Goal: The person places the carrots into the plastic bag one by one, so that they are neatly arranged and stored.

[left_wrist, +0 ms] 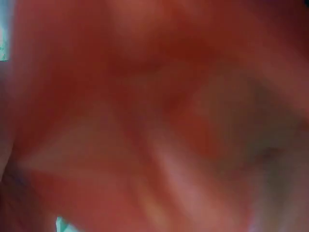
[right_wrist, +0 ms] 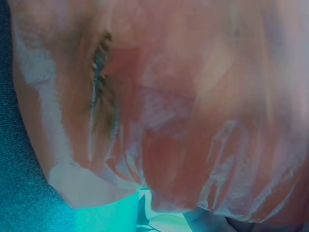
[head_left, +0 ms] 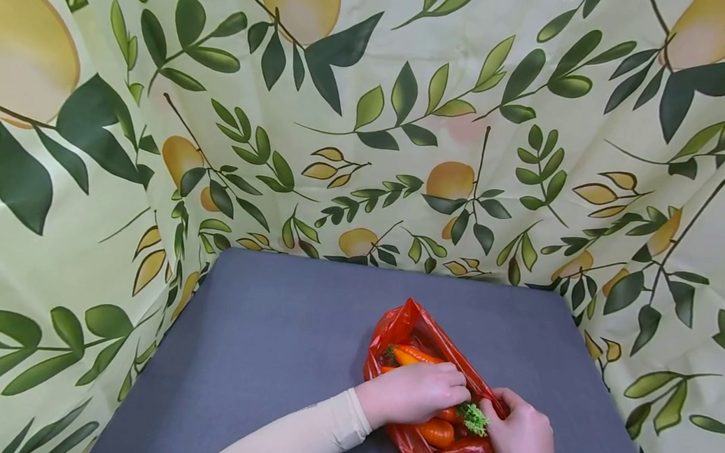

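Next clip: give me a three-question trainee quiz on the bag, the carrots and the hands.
1. True or false: the red plastic bag lies on the grey table.
2. Which hand reaches into the bag among the carrots? A. left hand B. right hand C. neither
3. Fill in: the right hand holds the bag's ____ edge, seen from the head view.

Key:
1. True.
2. A.
3. Right, beside the green carrot top.

Red plastic bag (head_left: 421, 336): thin, translucent, crinkled, mouth open, lying on the grey table (head_left: 265, 360) at lower centre-right of frame. Contents: orange carrots (head_left: 415, 356), glossy, lying flat inside; one bears a green leafy top (head_left: 474, 418).
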`<state>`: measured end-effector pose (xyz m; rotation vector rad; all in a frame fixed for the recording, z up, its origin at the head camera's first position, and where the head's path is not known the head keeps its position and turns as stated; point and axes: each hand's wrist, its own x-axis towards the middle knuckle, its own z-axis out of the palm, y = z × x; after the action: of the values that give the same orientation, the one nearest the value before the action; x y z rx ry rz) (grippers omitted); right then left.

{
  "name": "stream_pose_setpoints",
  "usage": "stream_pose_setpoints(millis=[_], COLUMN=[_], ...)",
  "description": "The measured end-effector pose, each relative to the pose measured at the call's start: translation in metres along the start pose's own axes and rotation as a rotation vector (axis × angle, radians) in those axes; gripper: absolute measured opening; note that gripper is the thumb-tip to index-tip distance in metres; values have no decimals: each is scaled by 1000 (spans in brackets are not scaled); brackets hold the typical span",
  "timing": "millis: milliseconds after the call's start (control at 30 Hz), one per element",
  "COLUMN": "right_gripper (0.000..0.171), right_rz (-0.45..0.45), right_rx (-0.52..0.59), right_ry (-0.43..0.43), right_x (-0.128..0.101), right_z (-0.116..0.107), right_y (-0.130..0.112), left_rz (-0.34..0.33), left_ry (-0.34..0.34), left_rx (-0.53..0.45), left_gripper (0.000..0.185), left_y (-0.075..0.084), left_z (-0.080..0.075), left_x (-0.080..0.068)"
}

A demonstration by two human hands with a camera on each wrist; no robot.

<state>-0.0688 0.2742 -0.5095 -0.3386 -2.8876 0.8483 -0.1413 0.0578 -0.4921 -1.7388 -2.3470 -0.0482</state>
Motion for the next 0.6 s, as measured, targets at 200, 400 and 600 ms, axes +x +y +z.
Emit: stream_pose_setpoints(millis=[200,400,600], right_gripper=[27,29,32], right_rz=[12,52,63], right_rx=[0,4,6], right_ry=[0,-32,-42], right_x=[0,0,1], right_z=[0,0,0], right_y=[-2,-4,-4], left_rz=[-41,-48,-58], left_ry=[-31,-67,-72], left_rx=[3,6,-4], left_gripper=[22,28,33], left_y=[-6,-8,-9], left_z=[11,19,24], left_x=[-1,-5,-4])
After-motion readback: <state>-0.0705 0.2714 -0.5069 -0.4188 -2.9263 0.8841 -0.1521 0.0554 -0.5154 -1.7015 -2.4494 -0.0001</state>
